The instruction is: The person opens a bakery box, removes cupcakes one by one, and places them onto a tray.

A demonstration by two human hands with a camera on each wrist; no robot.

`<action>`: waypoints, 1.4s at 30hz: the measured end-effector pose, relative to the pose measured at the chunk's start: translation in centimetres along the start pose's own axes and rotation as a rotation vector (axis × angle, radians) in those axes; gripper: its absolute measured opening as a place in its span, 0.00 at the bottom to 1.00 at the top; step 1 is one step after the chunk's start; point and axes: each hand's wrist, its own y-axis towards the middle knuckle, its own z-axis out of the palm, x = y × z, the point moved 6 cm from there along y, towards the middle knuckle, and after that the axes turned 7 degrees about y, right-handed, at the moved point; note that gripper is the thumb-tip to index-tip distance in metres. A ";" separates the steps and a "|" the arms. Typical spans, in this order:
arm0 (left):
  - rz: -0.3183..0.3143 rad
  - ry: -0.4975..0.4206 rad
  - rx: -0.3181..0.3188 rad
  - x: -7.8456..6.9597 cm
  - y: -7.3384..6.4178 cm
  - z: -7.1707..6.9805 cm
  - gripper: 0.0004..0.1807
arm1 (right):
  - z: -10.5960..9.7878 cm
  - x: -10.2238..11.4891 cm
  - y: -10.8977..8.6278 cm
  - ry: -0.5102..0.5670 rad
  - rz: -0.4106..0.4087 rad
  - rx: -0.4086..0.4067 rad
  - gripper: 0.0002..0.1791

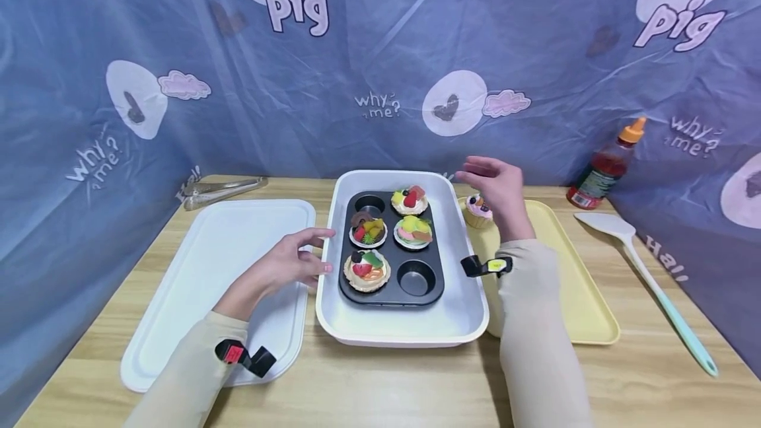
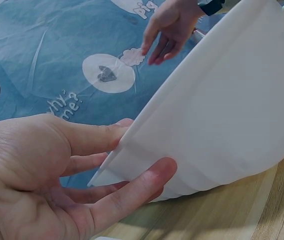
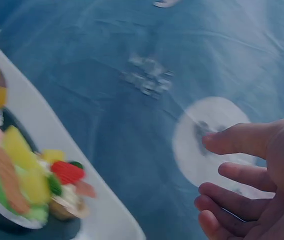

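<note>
A deep white tray [image 1: 468, 322] stands mid-table with a dark muffin tin [image 1: 392, 292] inside. Several toy fruit tarts [image 1: 367, 271] sit in the tin; its back-left and front-right cups hold none. My left hand [image 1: 292, 257] holds the tray's left rim. In the left wrist view, the rim runs between its digits, one fingertip [image 2: 162, 170] against the outer wall. Over the tray's far right corner hovers my right hand [image 1: 498, 190], loosely curled and holding nothing. Just below it, a pink-topped cupcake [image 1: 478, 211] sits on a yellow tray [image 1: 585, 309].
A flat white tray [image 1: 226, 263] lies to the left, with metal tongs [image 1: 222, 191] behind it. At the right are a red sauce bottle [image 1: 606, 167] with an orange cap and a long-handled turner [image 1: 648, 276]. Blue printed cloth [image 1: 333, 104] borders the table's back and sides.
</note>
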 end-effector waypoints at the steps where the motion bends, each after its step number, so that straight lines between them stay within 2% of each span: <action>1: 0.000 -0.001 0.000 0.0 0.0 0.0 0.38 | 0.7 0.1 0.1 -0.027 0.010 0.012 0.26; 8: -0.005 0.001 0.001 0.1 0.0 -0.1 0.38 | 5.5 0.1 0.4 -0.071 0.094 0.070 0.28; 17: -0.007 -0.005 -0.001 0.1 -0.1 0.0 0.38 | 9.5 -1.2 1.0 -0.094 0.055 0.083 0.31; 23: 0.009 -0.023 0.008 0.0 0.0 0.2 0.38 | 10.2 -2.8 1.1 -0.105 0.081 0.114 0.36; 28: 0.006 -0.015 -0.001 0.0 -0.1 -0.1 0.38 | 10.3 -3.4 1.0 -0.161 0.098 0.154 0.39; 31: 0.008 -0.011 0.001 0.0 -0.1 -0.1 0.38 | 10.3 -3.7 0.9 -0.200 0.091 0.159 0.39; 38: 0.004 -0.005 0.004 0.1 -0.1 -0.1 0.38 | 10.4 -4.6 1.0 -0.180 0.081 0.156 0.40; 42: 0.004 0.004 0.003 0.1 0.0 -0.1 0.38 | 10.3 -4.9 1.1 -0.229 0.072 0.156 0.41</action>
